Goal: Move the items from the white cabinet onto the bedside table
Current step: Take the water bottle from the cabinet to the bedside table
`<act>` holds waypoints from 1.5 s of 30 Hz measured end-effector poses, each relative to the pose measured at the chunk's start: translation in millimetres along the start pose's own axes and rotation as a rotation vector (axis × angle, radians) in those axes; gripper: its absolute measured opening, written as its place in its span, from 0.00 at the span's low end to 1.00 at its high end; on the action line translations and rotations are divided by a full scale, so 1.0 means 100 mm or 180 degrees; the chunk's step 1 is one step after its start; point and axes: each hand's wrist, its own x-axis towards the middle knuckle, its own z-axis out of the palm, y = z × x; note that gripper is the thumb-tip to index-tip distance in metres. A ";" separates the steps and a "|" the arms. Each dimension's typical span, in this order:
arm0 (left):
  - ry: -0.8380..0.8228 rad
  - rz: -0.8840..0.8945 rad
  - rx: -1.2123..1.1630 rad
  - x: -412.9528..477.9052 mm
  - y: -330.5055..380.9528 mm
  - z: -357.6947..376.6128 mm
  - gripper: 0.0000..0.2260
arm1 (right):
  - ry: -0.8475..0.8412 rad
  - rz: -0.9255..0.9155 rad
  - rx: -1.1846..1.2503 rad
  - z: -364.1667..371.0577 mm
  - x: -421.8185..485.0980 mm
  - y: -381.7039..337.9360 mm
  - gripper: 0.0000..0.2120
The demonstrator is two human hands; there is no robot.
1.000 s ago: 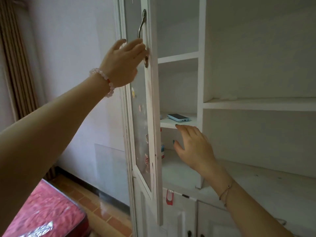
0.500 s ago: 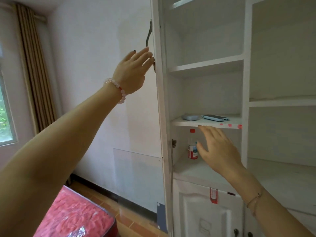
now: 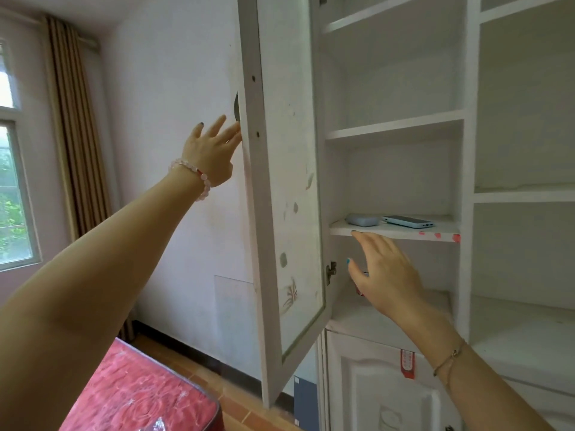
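The white cabinet stands open, its tall door swung out to the left. My left hand is spread flat, fingertips against the door's outer edge near the dark handle. On the middle shelf lie a grey-blue pouch and a blue phone-like device. My right hand reaches in below that shelf with straight fingers and holds nothing. It hides most of a small red-labelled bottle standing on the lower shelf.
A red mattress lies at the lower left on a tiled floor. Curtains and a window are at the far left. Below the shelves is a shut cabinet door with a red tag. Open shelves continue to the right.
The door has swung further open to the left with my left hand on its edge. My right hand has moved in under the middle shelf, now covering the bottle.
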 end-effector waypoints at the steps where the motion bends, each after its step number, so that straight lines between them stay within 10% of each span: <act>1: -0.0032 0.0020 0.0035 0.00 -0.03 -0.01 0.31 | -0.0010 -0.0009 0.0017 0.01 0.00 -0.02 0.25; 10: 0.1430 -0.0170 -0.0967 -0.52 0.73 -0.24 0.15 | -0.0076 0.0054 0.0109 0.11 -0.11 0.08 0.25; 23: 0.0480 -0.0122 -0.2072 -1.32 2.55 -0.04 0.18 | -0.0157 0.0475 0.0071 0.10 -0.62 0.61 0.24; 45: -0.0735 -0.0448 -0.2163 -1.63 3.63 0.47 0.19 | -0.0409 0.0404 0.0193 0.53 -0.97 1.85 0.20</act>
